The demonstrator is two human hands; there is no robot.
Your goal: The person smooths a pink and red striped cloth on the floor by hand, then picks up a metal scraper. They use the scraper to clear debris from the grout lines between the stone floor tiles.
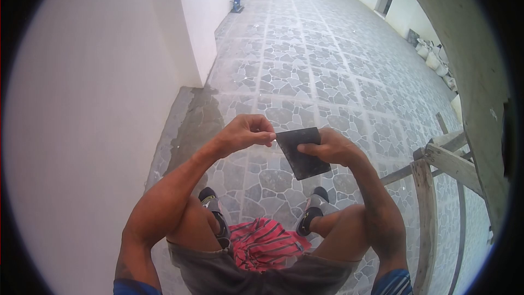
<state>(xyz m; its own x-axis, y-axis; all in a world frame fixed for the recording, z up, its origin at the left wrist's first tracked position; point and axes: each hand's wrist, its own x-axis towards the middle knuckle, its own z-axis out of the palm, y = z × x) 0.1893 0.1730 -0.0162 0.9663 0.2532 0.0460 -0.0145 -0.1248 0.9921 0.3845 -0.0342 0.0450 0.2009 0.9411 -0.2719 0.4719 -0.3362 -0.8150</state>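
A flat, dark sheet [303, 158], black and roughly four-sided like a folded piece of sandpaper, is held up in front of my knees. My right hand [333, 146] grips its right side, thumb lying across the near face and fingers hidden behind. At the sheet's upper left corner, the thumb and forefinger of my left hand [251, 132] are pinched together, and the corner meets their tips. Below, a red striped cloth [265, 243] lies crumpled on the floor between my shoes.
A white wall [109, 87] rises close on my left, with a damp-looking grey strip [194, 120] at its foot. Wooden trestle legs [423, 202] stand at right. Farther off are a blue tool-like object [236, 5], stone-patterned flooring [295, 49] and whitish sacks [434, 60].
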